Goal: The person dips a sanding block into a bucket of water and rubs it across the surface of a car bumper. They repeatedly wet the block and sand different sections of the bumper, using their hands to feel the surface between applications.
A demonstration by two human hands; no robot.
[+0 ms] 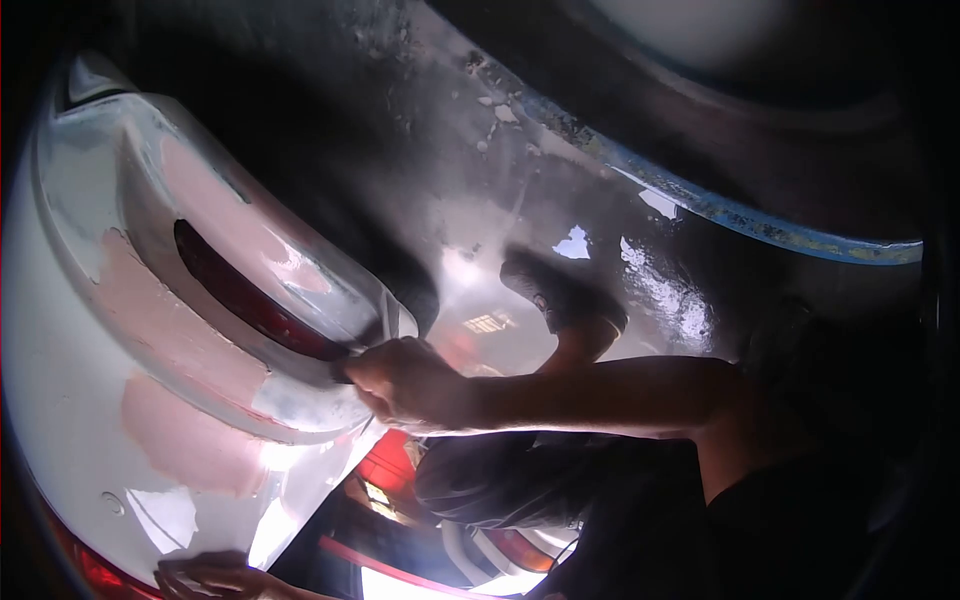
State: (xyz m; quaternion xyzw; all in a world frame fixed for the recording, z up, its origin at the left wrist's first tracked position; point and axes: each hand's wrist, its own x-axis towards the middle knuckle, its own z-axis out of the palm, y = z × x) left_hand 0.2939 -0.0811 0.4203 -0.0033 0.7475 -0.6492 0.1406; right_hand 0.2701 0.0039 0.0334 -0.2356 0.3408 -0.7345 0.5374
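A white car bumper (70,330) with pink and grey patches fills the left side. My right hand (410,385) is closed at its side edge, near the end of a long dark red reflector (250,300). A small dark bit shows at the fingertips; what they grip cannot be made out. Lower down, my left hand (215,575) lies with fingers extended on the white panel, close to a red light (105,575). Part of that hand is in shadow.
A shoe (540,285) rests on the grey, shiny, stained floor (470,200). Dark trousers (510,480) show below my right forearm. A curved blue-edged object (780,235) crosses the upper right. Something red (390,460) and another vehicle's light (520,548) appear beyond the bumper.
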